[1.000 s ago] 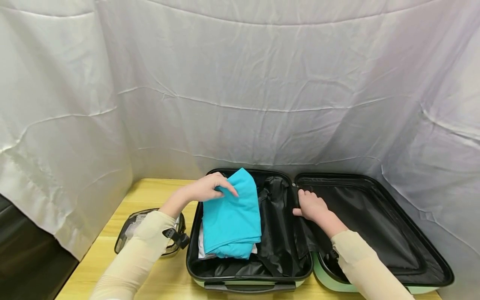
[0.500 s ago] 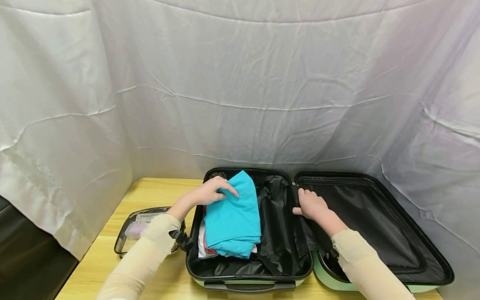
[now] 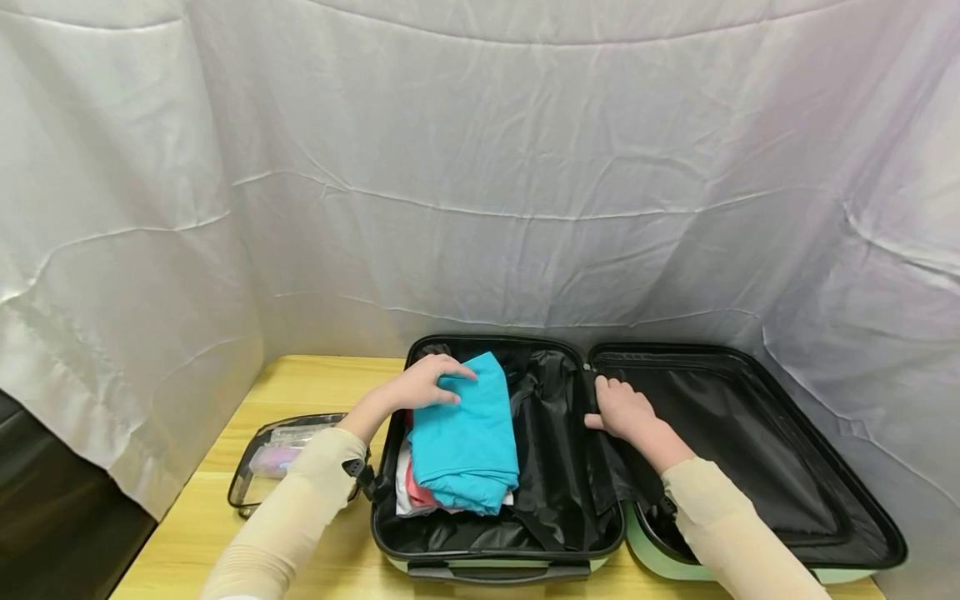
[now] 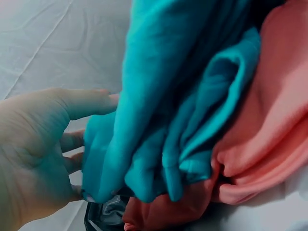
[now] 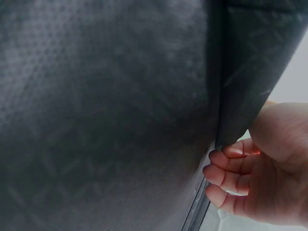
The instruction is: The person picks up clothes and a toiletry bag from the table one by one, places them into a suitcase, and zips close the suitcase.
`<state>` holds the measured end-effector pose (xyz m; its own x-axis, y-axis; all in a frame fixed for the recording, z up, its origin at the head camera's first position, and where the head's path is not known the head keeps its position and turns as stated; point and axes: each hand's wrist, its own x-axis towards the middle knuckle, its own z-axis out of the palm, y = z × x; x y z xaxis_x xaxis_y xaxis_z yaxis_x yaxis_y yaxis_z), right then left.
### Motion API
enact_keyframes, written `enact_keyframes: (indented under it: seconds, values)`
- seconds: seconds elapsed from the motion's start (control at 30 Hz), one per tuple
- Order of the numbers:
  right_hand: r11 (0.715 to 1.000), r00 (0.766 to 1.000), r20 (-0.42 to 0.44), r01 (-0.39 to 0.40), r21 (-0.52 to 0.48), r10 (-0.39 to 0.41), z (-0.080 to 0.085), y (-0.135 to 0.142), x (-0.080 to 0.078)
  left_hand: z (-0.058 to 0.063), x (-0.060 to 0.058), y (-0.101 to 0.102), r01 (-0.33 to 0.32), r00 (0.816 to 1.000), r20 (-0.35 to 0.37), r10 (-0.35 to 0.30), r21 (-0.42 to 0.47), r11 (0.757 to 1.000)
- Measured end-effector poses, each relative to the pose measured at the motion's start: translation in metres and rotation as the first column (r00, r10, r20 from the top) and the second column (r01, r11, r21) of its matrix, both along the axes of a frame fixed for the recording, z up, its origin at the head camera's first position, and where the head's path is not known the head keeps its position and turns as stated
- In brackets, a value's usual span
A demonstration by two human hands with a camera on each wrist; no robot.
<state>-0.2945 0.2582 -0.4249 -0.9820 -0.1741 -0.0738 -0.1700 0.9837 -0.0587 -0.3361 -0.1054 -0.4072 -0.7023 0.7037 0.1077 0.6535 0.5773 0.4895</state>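
Observation:
In the left half of the open suitcase (image 3: 498, 552) lies a folded turquoise garment (image 3: 468, 437), on top of pink-red and white cloth. My left hand (image 3: 420, 385) touches its far left edge, index finger and thumb spread apart over the fabric. The left wrist view shows the turquoise folds (image 4: 149, 101) covering most of the other fingers, with coral cloth (image 4: 269, 110) beside them. My right hand (image 3: 626, 411) holds the edge of the black divider flap (image 3: 592, 458) near the hinge. From the right wrist, its fingers curl at that fabric edge (image 5: 219, 115), and the thumb is mostly hidden.
A clear pouch with black trim (image 3: 251, 471), with a lilac item inside, lies left of the suitcase, partly behind the left sleeve. The suitcase's other half (image 3: 742, 442) lies open on the right. Pale curtains (image 3: 525, 167) enclose the wooden table (image 3: 183, 533).
The turquoise garment's far corner has come down toward me, and more pink-red cloth shows at its left. My left index finger and thumb have spread wider. The right hand stays put.

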Motion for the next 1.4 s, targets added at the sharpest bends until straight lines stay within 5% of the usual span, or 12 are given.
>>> enact_keyframes:
  seconds: [0.27, 0.5, 0.7, 1.03, 1.4]
  values:
    - [1.000, 1.000, 0.004, -0.007, -0.005, 0.007, -0.001, -0.001, 0.000, 0.003, 0.008, -0.001, -0.016, 0.998, 0.056, 0.019, -0.052, 0.999]
    - [1.000, 1.000, 0.010, -0.006, -0.010, 0.006, -0.001, -0.001, 0.000, 0.011, 0.029, -0.001, 0.035, 0.993, 0.117, -0.024, -0.090, 0.995]
    - [1.000, 1.000, 0.010, -0.005, -0.013, 0.006, 0.001, -0.001, 0.000, 0.006, 0.037, -0.003, 0.059, 0.987, 0.158, -0.030, -0.183, 0.981]
    - [1.000, 1.000, 0.000, -0.008, -0.002, 0.008, -0.004, -0.001, -0.001, -0.001, 0.041, -0.009, 0.047, 0.976, 0.211, 0.046, -0.416, 0.908]
    - [1.000, 1.000, 0.007, -0.006, -0.002, 0.006, -0.001, -0.002, -0.001, -0.004, 0.041, -0.004, 0.025, 0.977, 0.189, 0.098, -0.558, 0.830]
